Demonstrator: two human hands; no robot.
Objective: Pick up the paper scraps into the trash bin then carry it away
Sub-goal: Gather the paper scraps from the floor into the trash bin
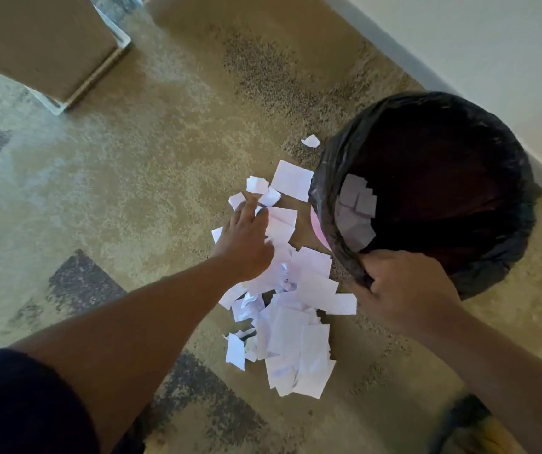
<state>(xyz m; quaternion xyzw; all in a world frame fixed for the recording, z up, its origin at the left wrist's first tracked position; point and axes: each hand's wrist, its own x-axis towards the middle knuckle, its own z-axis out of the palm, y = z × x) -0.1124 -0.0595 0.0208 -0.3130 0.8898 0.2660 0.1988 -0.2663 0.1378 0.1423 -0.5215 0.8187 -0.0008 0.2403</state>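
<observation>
A heap of white paper scraps (296,339) lies on the carpet in front of me. A trash bin (499,263) lined with a black bag stands to their right, tilted toward the heap, with a few scraps (356,208) inside against its near wall. My right hand (404,290) grips the bin's near rim. My left hand (246,240) reaches out flat over the far part of the heap, fingers spread and resting on the scraps. One small scrap (310,140) lies apart, beyond the bin's left side.
The floor is patterned beige and grey carpet (132,191). A brown box-like piece of furniture (40,44) stands at the far left. A white wall with a baseboard (459,44) runs behind the bin.
</observation>
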